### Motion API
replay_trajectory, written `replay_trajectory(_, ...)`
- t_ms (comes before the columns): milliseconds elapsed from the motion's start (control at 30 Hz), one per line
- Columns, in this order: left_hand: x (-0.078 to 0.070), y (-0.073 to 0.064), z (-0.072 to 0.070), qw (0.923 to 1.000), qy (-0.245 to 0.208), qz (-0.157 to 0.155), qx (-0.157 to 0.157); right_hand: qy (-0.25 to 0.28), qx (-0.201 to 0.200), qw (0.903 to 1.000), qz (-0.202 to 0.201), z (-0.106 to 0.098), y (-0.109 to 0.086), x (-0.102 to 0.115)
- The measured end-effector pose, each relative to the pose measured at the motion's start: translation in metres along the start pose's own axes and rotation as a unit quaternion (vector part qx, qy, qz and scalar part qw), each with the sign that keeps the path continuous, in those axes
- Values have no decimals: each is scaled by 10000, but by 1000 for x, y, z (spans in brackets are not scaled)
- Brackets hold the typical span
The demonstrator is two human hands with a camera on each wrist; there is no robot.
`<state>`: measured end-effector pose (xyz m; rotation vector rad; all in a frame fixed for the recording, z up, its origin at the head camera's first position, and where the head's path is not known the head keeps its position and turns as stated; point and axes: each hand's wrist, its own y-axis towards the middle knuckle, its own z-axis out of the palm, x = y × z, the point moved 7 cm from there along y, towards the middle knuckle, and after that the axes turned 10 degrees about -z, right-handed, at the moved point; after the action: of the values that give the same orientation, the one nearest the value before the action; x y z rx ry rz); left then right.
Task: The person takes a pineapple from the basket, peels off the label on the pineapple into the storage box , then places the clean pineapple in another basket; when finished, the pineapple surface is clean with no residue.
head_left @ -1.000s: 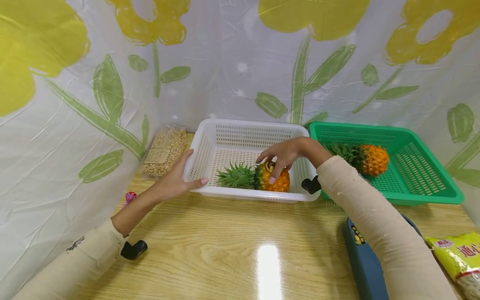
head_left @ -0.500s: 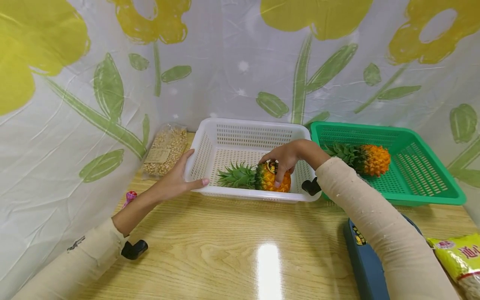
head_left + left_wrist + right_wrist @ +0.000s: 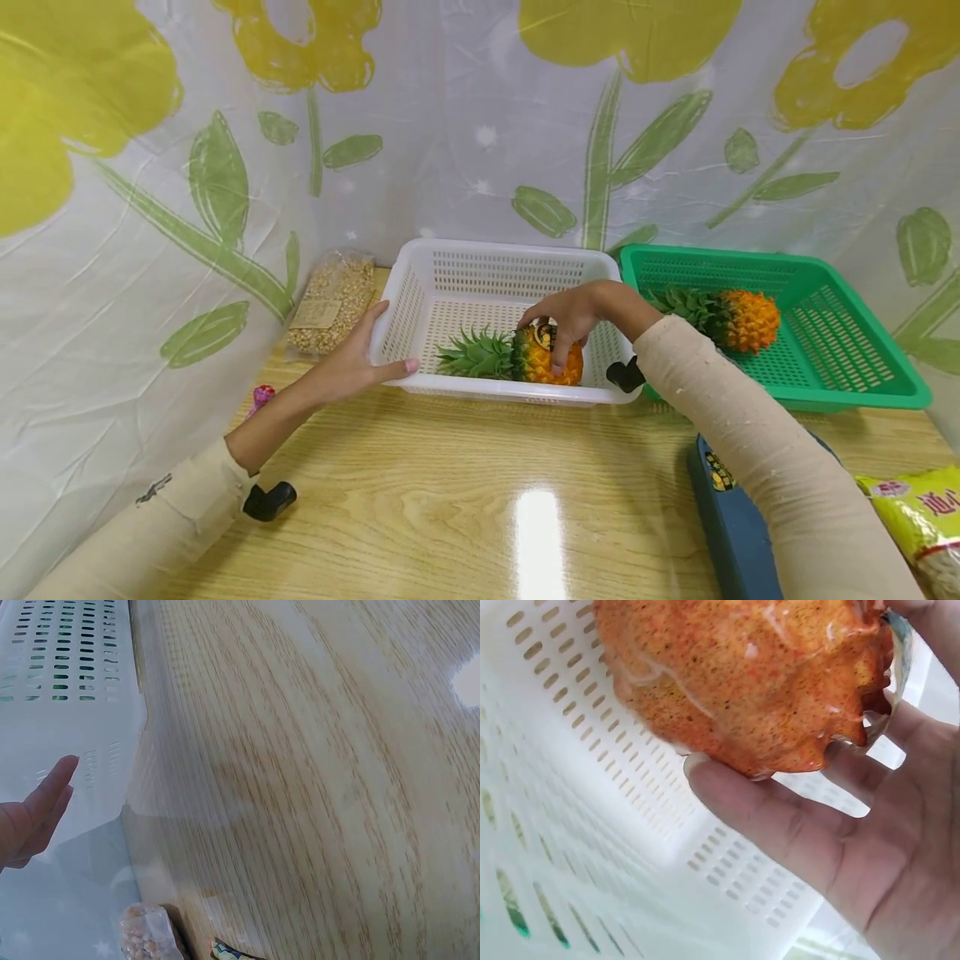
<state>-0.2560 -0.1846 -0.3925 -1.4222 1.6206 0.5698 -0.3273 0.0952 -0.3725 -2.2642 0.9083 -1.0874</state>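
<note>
A pineapple (image 3: 480,354) with a green crown and orange body lies on its side in the white plastic basket (image 3: 487,387). My right hand (image 3: 570,317) reaches over the basket's right side and grips the pineapple's body from above. In the right wrist view, thumb and fingers bend round the orange, knobbly skin (image 3: 742,682), near a clear film or label edge. My left hand (image 3: 352,354) rests at the basket's left corner, thumb over the front rim. Its fingers stay straight along the outer left wall, as the left wrist view of the fingers (image 3: 52,795) also shows.
To the right, a green basket (image 3: 862,396) holds another pineapple (image 3: 750,321). A bag of kernels (image 3: 330,304) and a wrapped lollipop (image 3: 262,396) lie at left. A dark blue object (image 3: 723,517) and a yellow bag (image 3: 915,508) lie front right. A flowered curtain surrounds the table.
My right hand has shifted slightly right and its thumb has moved lower on the pineapple, which has shifted slightly right. The left hand has stayed at the basket corner.
</note>
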Motion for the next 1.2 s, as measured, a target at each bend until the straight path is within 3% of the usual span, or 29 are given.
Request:
replay_trajectory(233,0,-1,-1,9999,86,-85,-12,-286,-405,9986,-191,-8,-6,1)
replay_trajectory(633,0,-4,-2,9996,177,-233,6,3,-898,9935,-706,-19,-22,-2)
replay_trajectory(1200,0,-4,-2,9995,165,-266,-35,-8,-1485,9846,-927,-28,-50,1)
